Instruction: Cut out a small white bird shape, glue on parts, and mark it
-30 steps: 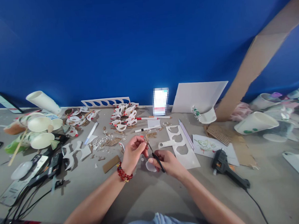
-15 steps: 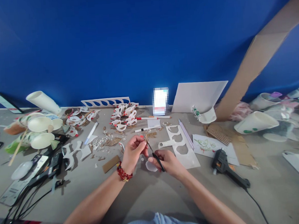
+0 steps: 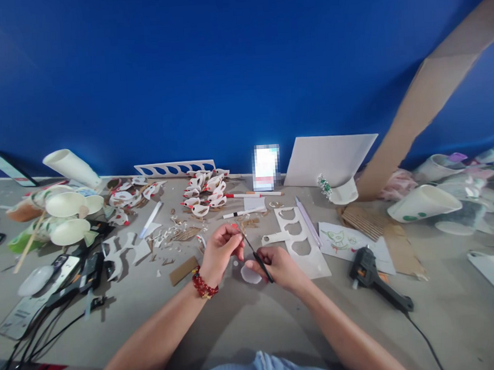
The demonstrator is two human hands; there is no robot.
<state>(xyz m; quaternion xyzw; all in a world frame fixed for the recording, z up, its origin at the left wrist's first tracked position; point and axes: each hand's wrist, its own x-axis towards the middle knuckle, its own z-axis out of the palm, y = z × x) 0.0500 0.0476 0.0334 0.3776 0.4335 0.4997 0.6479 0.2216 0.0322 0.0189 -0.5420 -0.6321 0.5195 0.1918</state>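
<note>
Little moves since the earlier frame: the black tool (image 3: 264, 269) turns slightly in the right hand (image 3: 283, 269), and the disc (image 3: 251, 274) shows more fully beside that hand's thumb. Nearest, to the right of the cut-out sheet (image 3: 319, 264), lies the glue gun (image 3: 383, 288). Left of the sheet sits the pale disc; whether the thumb touches it, I cannot tell. Also left of the sheet, the right hand curls around the tool, whose thin end slants up toward the left hand. Farther left of the sheet, the left hand (image 3: 219, 253) pinches a small red-tipped piece (image 3: 234, 226), mostly hidden by its fingers. Whether the tool's end meets the piece is too small to tell.

For good work here, I judge that the left fingertips should sit back from the tool's end, with the pinch firm but light, since so small a piece could slip or bend. Short, slow strokes from the right hand seem safest, with both wrists steady.

Beyond the sheet and to its left are scraps (image 3: 185, 233), a red pen (image 3: 243, 196) and, farthest, a cluster of birds (image 3: 200, 210).
</note>
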